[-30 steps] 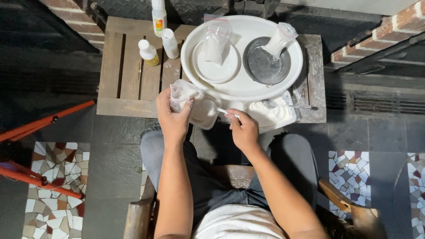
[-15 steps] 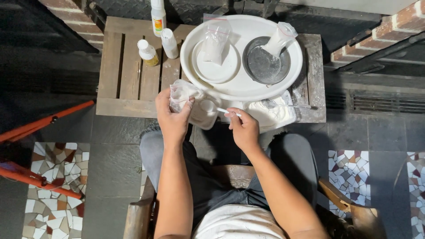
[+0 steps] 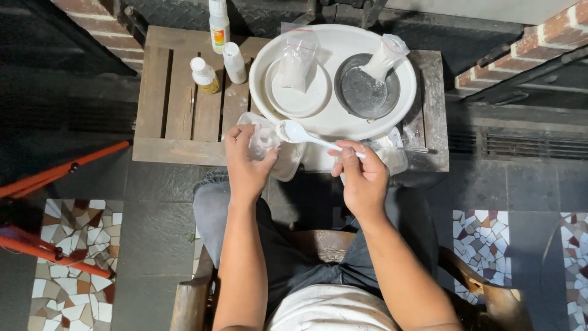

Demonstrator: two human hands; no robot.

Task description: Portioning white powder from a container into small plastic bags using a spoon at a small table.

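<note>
Left hand (image 3: 246, 164): fingers curled closed around a small clear plastic bag (image 3: 262, 136), holding its mouth up near the desk's front edge. I see white powder inside the bag; the film is crumpled and partly hidden by the fingers

Right hand (image 3: 362, 179): fingers pinched shut on the handle of a white plastic spoon (image 3: 301, 135). Spoon runs from the hand toward 10 o'clock, bowl loaded with white powder, sitting just at the bag's mouth. I cannot tell whether the bowl touches the film

Behind the hands, at 12 o'clock, a large round white tray (image 3: 343, 119) rests on the wooden desk (image 3: 177, 104). In it: a small white dish (image 3: 294, 98) with a clear bag standing on it, and to its right a dark metal dish (image 3: 366, 92) with another clear bag leaning out toward 1 o'clock

At 10 to 11 o'clock of the left hand, three white bottles (image 3: 228, 61) stand on the desk slats, one with a yellow-orange label

Under the right hand, at the desk's front edge, a clear container (image 3: 392, 153) with white contents, partly hidden
</note>
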